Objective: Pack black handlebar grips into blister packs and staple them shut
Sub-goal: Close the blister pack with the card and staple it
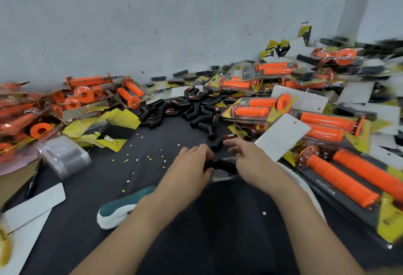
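A bent black handlebar grip [220,164] lies between both hands over a clear blister pack [222,177] on the black mat. My left hand [192,165] grips its left end with curled fingers. My right hand [250,161] holds the right end, index finger stretched toward another black grip [218,143] with a red label. A pile of loose black grips [192,109] lies further back in the middle.
Packed orange grips in blister packs are heaped at the left [43,109] and right [327,122]. Yellow-black cards [113,126], a stack of clear blisters [65,154], white cards [281,137] and a green-white stapler [122,207] surround the hands. A wall stands behind.
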